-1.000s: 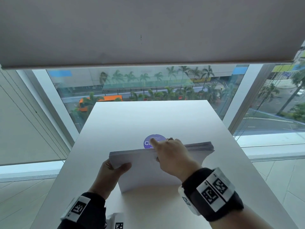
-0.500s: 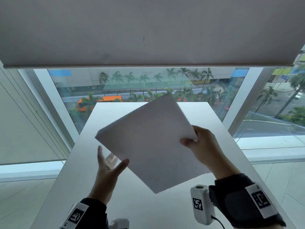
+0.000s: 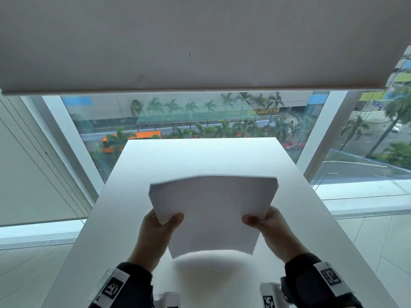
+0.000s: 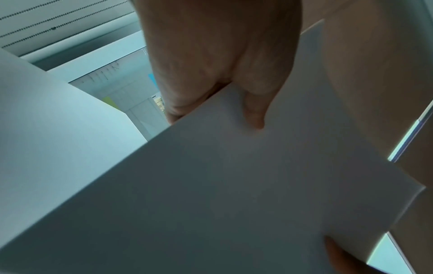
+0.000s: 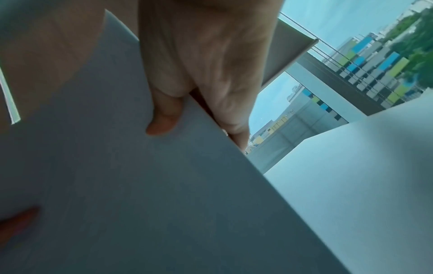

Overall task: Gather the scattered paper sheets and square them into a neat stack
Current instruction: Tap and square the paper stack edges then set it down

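White table [image 3: 155,165] below; our left hand [image 3: 155,236] and right hand [image 3: 272,232] pinch the paper stack [image 3: 213,210]. We should loosen slightly and tap its lower edge square.

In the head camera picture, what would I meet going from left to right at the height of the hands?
Table → left hand → paper stack → right hand → table again, then tiled floor.

Head view high, facing forward-down over the table [image 3: 200,156]; both wrist views close beneath, all sharing the paper stack [image 3: 213,210].
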